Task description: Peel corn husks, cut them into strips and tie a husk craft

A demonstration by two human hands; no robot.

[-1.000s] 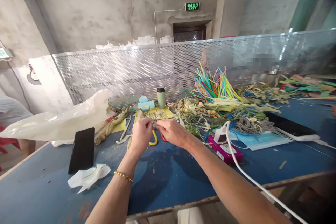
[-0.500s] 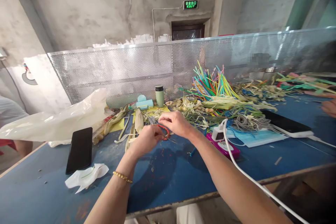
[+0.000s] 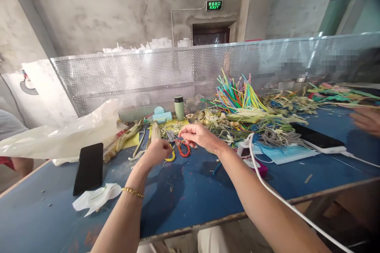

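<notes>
My left hand (image 3: 156, 152) is closed in a loose fist on the blue table (image 3: 190, 197), right beside the yellow handle of a pair of scissors (image 3: 178, 151). The scissors have one yellow and one red loop and lie with the blades pointing away from me. What my left fingers hold is hidden. My right hand (image 3: 199, 136) hovers just above and right of the scissors, thumb and fingers pinched together on something too thin to name. Dried husk strips (image 3: 154, 136) lie just behind my hands.
A black phone (image 3: 88, 168), crumpled tissue (image 3: 95, 199) and plastic bag (image 3: 68, 136) lie at the left. A green bottle (image 3: 179, 108), coloured strips (image 3: 237, 95), a pink power bank (image 3: 259, 167) with white cable (image 3: 285, 202), another phone (image 3: 317, 139) and a co-worker's hand (image 3: 366, 120) are at the right.
The scissors, lifted between my hands half a second ago, now lie on the table. My left hand has dropped beside the yellow handle and my right hand has risen and moved apart.
</notes>
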